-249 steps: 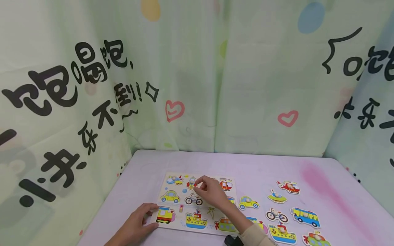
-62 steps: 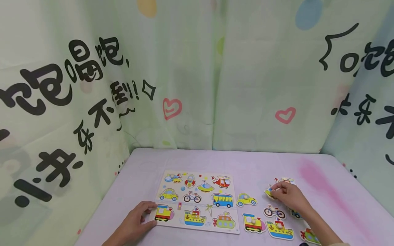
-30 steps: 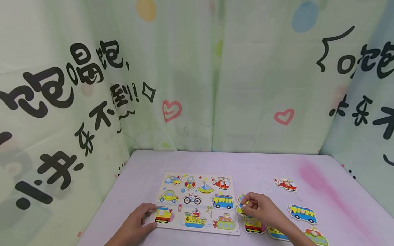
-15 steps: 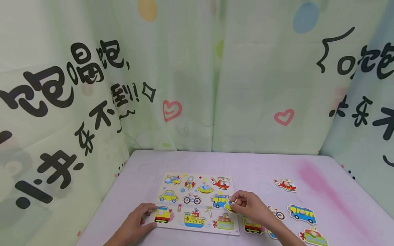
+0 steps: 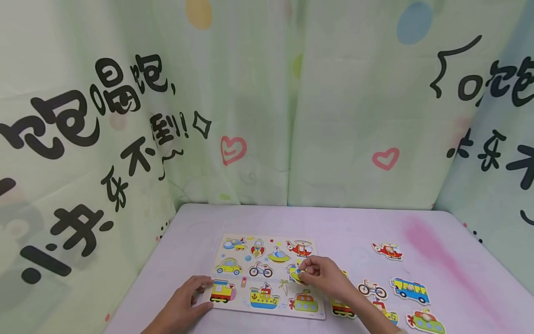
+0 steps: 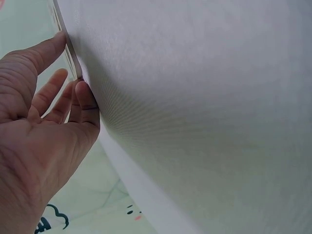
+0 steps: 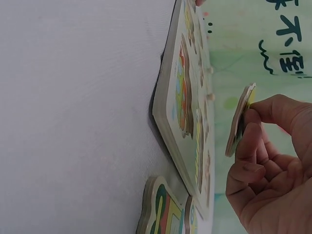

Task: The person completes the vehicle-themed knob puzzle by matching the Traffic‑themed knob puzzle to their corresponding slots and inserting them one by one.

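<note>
A flat puzzle board (image 5: 243, 299) printed with vehicles lies on the table; airplane and rocket pieces sit in its top row. My left hand (image 5: 185, 299) holds the board's lower left corner, with fingers and thumb at its edge in the left wrist view. Between thumb and fingers my right hand (image 5: 327, 277) pinches a flying saucer puzzle piece (image 5: 295, 274) by its knob. The piece overlaps the printed bus in the head view. In the right wrist view the saucer piece (image 7: 240, 121) is tilted, with a gap between it and the board (image 7: 168, 124).
Loose pieces lie right of the board: a helicopter (image 5: 388, 251), a bicycle (image 5: 372, 289), a bus (image 5: 410, 290), a submarine (image 5: 426, 321), a ship (image 5: 388, 315) and a train (image 5: 343, 308). The car is mostly hidden behind my right hand. A printed curtain (image 5: 333, 116) surrounds the table.
My right hand placed the rocket, picked the flying saucer piece from the loose ones, and carried it left over the board. The left hand has stayed at the board's corner.
</note>
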### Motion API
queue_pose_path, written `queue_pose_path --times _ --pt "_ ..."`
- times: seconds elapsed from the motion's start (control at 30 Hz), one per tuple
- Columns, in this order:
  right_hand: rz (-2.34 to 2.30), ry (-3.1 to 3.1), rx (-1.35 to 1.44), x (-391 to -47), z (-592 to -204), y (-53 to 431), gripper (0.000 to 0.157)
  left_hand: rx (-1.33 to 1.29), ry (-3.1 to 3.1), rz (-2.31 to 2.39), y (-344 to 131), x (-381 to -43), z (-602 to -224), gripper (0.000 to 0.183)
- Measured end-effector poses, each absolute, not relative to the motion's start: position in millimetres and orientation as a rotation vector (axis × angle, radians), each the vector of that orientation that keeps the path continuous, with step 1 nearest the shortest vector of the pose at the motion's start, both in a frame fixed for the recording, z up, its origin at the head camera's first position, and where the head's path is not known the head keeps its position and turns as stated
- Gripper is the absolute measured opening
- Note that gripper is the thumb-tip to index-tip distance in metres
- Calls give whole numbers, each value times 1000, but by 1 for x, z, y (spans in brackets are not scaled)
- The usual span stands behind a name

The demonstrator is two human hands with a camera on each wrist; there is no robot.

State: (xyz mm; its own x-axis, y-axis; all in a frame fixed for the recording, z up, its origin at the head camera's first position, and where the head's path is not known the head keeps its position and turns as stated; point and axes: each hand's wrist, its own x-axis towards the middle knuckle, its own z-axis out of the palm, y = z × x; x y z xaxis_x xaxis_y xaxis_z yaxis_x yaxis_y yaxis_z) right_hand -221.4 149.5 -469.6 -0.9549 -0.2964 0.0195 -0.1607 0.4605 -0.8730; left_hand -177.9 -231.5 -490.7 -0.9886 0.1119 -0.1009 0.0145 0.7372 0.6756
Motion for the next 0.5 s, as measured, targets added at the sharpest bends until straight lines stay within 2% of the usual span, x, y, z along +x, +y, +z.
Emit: queue_pose_path --times 0.5 --pt "-1522 2568 -318 -238 -474 129 18 107 2797 1101 -231 -178 -491 56"
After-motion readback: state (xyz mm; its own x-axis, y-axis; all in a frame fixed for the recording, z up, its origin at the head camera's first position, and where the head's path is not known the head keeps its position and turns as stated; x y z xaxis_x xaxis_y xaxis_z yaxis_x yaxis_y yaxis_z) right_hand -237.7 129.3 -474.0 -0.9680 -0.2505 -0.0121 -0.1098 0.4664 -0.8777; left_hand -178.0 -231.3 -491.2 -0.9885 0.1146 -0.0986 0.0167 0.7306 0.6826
